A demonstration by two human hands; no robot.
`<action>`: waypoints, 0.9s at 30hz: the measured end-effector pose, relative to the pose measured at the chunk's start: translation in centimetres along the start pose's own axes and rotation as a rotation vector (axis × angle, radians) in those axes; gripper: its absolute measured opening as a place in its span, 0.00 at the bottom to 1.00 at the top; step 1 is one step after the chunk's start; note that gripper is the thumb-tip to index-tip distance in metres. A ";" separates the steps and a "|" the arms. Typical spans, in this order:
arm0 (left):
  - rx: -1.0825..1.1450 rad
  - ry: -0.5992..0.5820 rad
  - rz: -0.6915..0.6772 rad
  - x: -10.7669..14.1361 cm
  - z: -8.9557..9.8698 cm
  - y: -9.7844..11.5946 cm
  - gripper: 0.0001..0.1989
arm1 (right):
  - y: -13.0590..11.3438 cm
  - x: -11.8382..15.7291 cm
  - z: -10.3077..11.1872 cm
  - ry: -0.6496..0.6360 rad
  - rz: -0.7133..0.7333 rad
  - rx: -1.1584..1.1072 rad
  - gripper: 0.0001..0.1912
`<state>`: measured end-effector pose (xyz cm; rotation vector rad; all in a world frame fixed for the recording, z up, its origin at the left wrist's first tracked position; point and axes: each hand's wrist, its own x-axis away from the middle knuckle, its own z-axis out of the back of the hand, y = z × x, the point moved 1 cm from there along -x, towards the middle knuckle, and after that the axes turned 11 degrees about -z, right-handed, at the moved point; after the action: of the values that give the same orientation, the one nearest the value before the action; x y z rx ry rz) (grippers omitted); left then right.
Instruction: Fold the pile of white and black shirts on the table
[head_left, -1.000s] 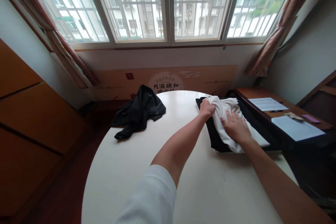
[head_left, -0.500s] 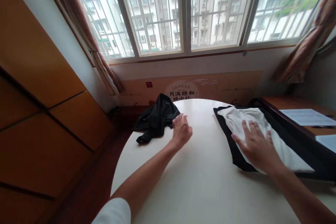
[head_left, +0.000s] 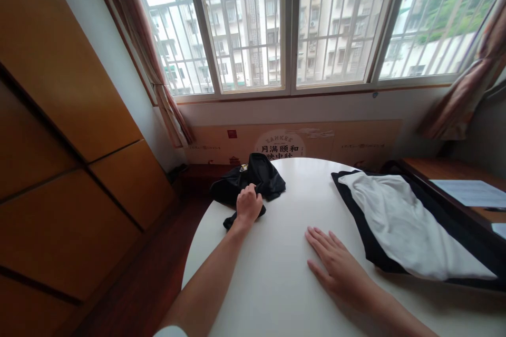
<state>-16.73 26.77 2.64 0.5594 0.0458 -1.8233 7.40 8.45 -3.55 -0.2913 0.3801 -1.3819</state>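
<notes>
A crumpled black garment [head_left: 271, 176] lies in a heap at the far left edge of the white round table [head_left: 292, 231]. My left hand [head_left: 249, 204] is closed on part of its fabric, knuckles up. Lower and to the right, my right hand [head_left: 336, 263] is flat and open over the tabletop, with its fingers pointing to the far left and nothing in it. To the right of it, a white garment [head_left: 407, 226] is spread on top of a flat black cloth [head_left: 356, 216]. Its surface shows soft wrinkles.
A brown wooden desk [head_left: 422, 165] with paper sheets [head_left: 468, 192] and a pen adjoins the table on the right. Behind the table stands a printed cardboard panel [head_left: 217, 139] under the barred window. A wooden cabinet [head_left: 114, 189] is on the left.
My left hand has moved left onto the black garment and closed on it. My right hand has left the white garment and moved left to the bare tabletop. The view has shifted slightly.
</notes>
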 end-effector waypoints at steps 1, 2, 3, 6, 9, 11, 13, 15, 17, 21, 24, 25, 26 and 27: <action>0.058 -0.003 -0.014 0.4 0.5 0.7 0.14 | 0.1 0.0 -0.1 0.013 0.000 -0.009 0.32; 0.125 -0.014 -0.034 0.8 1.0 1.4 0.15 | 0.3 0.1 -0.3 0.031 0.001 -0.021 0.32; 0.197 -0.036 -0.062 1.3 1.7 2.2 0.15 | 0.4 0.1 -0.6 0.052 0.000 -0.037 0.31; 0.445 -0.195 -0.217 3.1 3.8 4.6 0.12 | 1.0 0.0 -1.5 0.139 -0.025 -0.121 0.34; 0.643 -0.570 -0.405 5.0 5.7 6.6 0.07 | 1.5 -0.2 -1.5 0.218 -0.071 -0.298 0.41; 0.686 -0.895 -0.545 6.2 6.4 7.4 0.10 | 1.7 -0.3 -0.9 0.234 -0.125 -0.480 0.42; 0.700 -1.153 -0.688 7.3 6.4 7.9 0.19 | 1.8 -0.5 0.0 0.233 -0.218 -0.691 0.39; 0.713 -1.267 -0.789 8.3 5.9 8.3 0.24 | 1.9 -0.6 0.7 0.236 -0.312 -0.902 0.36; 0.742 -1.279 -0.841 9.2 5.2 8.9 0.29 | 2.2 -0.8 1.0 0.258 -0.379 -1.037 0.37; 1.046 -1.540 -0.852 10.7 5.0 10.1 0.33 | 2.6 -1.1 0.8 0.226 -0.415 -1.071 0.52; 1.214 -1.341 -0.685 10.0 5.8 9.7 0.25 | 2.2 -0.9 1.1 0.107 -0.348 -1.123 0.48; 1.168 -1.118 -0.621 9.2 5.8 9.1 0.22 | 2.0 -0.7 1.4 0.110 -0.334 -1.114 0.43; 1.061 -0.865 -0.561 8.3 5.6 8.3 0.20 | 1.8 -0.6 1.8 0.149 -0.323 -1.081 0.39; 0.905 -0.626 -0.507 7.2 5.2 7.3 0.19 | 1.6 -0.3 2.2 0.217 -0.307 -1.027 0.35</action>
<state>-13.46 16.31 6.17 0.5853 -1.2027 -2.4042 9.69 8.99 -2.18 -1.0767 1.2642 -1.4188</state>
